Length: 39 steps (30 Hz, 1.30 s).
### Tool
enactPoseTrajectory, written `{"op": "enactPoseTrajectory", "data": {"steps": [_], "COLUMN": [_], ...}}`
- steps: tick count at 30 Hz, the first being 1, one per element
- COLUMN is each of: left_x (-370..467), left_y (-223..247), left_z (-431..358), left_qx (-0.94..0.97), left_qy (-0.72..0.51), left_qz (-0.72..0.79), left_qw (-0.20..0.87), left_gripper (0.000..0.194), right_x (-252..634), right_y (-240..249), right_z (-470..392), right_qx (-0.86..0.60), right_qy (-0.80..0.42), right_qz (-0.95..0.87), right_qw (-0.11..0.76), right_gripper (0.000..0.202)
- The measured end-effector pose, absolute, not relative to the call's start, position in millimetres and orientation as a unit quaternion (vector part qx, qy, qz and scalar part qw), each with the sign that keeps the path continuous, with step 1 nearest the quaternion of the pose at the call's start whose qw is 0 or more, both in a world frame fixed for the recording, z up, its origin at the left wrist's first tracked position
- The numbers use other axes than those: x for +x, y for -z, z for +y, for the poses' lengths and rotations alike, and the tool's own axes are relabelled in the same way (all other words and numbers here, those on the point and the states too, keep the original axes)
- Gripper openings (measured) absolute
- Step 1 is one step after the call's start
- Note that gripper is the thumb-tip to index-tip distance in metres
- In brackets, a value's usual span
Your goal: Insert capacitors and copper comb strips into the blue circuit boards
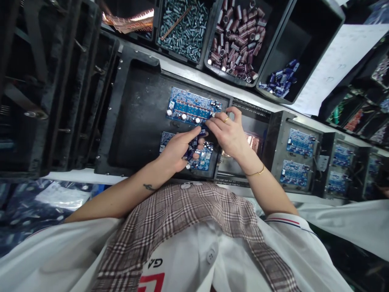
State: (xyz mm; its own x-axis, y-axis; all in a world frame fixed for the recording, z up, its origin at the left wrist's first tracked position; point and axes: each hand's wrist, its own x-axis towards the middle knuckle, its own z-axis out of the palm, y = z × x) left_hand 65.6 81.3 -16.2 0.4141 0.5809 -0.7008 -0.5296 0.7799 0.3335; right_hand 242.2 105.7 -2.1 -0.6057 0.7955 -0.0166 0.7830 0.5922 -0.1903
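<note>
A blue circuit board lies in a black tray, with several white-topped round capacitors along its lower edge. My right hand is over the board's lower right corner, thumb and fingertips pinched together; what sits between them is hidden. My left hand is curled around several small dark blue capacitors, its index finger stretched toward the right fingertips. Beneath the left hand lies a second blue circuit board, partly covered by the hand.
Black bins at the back hold silvery screws, maroon cylinders and blue capacitors. Copper strips lie at the upper left. More trays with boards line up rightward. Stacked black trays stand left.
</note>
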Motion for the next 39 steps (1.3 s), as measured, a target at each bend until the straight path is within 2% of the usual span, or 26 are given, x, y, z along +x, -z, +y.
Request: {"op": "enactPoseTrajectory", "data": {"steps": [5,10,16,26,28,31,35,37,39], "left_x": [78.6,81.7,68.1,64.2,64.0,64.2,67.1,68.9,69.2], "left_y": [14.5,8.2,9.8,7.1,7.0,7.8,9.5,9.2,7.7], "left_z": [84.1,87.4,78.4,80.5,81.8,80.6,75.0,71.8,68.5], "left_qx": [0.036,-0.023,0.044,0.072,0.067,0.078,0.110,0.109,0.093], "left_qy": [-0.293,-0.240,-0.267,-0.264,-0.253,-0.246,-0.250,-0.250,-0.258], "left_qz": [0.418,0.388,0.385,0.375,0.358,0.330,0.311,0.329,0.367], "left_qw": [0.859,0.890,0.883,0.886,0.896,0.908,0.910,0.904,0.889], "left_gripper": [0.031,0.018,0.027,0.021,0.017,0.024,0.024,0.020,0.015], "right_x": [237.0,247.3,251.0,245.8,247.3,244.6,234.2,232.1,233.7], "right_y": [-20.9,8.7,27.5,26.6,21.7,0.8,-24.6,-23.3,-12.8], "right_z": [85.4,101.9,116.6,109.3,104.3,86.3,58.0,52.6,54.8], "right_qx": [-0.547,-0.631,-0.625,-0.589,-0.599,-0.619,-0.602,-0.608,-0.631], "right_qy": [-0.071,-0.049,-0.059,-0.030,-0.027,-0.044,-0.145,-0.162,-0.130], "right_qz": [-0.828,-0.768,-0.774,-0.800,-0.790,-0.768,-0.766,-0.756,-0.743], "right_qw": [0.100,0.098,0.081,0.107,0.127,0.157,0.174,0.182,0.180], "right_gripper": [0.025,0.022,0.024,0.022,0.020,0.021,0.021,0.020,0.020]}}
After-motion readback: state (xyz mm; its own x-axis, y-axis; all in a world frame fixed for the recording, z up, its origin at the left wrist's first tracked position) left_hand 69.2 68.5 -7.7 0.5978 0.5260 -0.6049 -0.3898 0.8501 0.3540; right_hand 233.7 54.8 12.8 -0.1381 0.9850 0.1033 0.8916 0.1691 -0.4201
